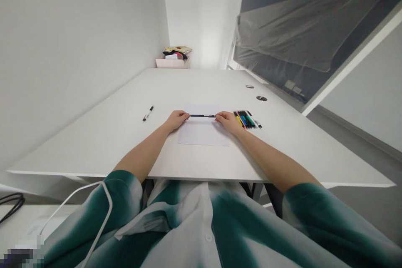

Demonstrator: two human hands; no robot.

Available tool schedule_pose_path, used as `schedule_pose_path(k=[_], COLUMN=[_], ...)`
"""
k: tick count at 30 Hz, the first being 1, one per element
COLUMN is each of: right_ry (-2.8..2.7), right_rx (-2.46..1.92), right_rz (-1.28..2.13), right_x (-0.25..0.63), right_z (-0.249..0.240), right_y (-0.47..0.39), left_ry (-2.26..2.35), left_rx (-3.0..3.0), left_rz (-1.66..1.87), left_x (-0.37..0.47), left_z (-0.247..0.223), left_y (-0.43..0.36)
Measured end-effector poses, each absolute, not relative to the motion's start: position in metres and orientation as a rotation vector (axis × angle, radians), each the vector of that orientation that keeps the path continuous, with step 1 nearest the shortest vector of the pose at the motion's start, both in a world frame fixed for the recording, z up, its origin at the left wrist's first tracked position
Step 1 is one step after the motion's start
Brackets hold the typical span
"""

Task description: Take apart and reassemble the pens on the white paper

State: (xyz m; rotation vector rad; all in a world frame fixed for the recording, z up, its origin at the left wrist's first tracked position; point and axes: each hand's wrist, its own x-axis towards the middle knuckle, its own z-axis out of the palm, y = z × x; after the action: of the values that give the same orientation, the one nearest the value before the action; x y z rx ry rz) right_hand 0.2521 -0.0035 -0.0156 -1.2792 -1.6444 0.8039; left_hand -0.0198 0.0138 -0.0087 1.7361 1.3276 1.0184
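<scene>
A slim black pen (201, 115) lies level, side to side, over a white sheet of paper (204, 134). Its left end is pinched between the fingers of my left hand (177, 119). The fingers of my right hand (228, 121) close on its other end. Whether the pen touches the paper or is held just above it, I cannot tell. Close beside my right hand lies a row of several coloured pens (246, 119), side by side. Off to the left, apart from my left hand, a single black and white pen (148, 114) rests at a slant.
The white table (125, 146) meets a wall on the left. At its far end stands a pale pink box (170, 63) with cloth items on top. Two round metal fittings (261, 99) sit near the right edge, beside a dark panel (282, 29) partly covered in plastic film.
</scene>
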Motion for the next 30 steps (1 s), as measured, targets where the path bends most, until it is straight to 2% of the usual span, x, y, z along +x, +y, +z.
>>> schedule_pose_path(k=[11, 30], right_ry=[-1.418, -1.421], right_rx=[-1.194, -1.175], right_rz=[1.032, 1.030], right_x=[0.2510, 0.2490], right_z=[-0.0160, -0.0131], right_y=[-0.0046, -0.0083], left_ry=[1.236, 1.163], left_rx=[1.545, 1.576], left_rz=[1.078, 1.084], left_x=[-0.0166, -0.0181], left_z=[-0.0050, -0.0053], left_y=[0.0081, 0.0068])
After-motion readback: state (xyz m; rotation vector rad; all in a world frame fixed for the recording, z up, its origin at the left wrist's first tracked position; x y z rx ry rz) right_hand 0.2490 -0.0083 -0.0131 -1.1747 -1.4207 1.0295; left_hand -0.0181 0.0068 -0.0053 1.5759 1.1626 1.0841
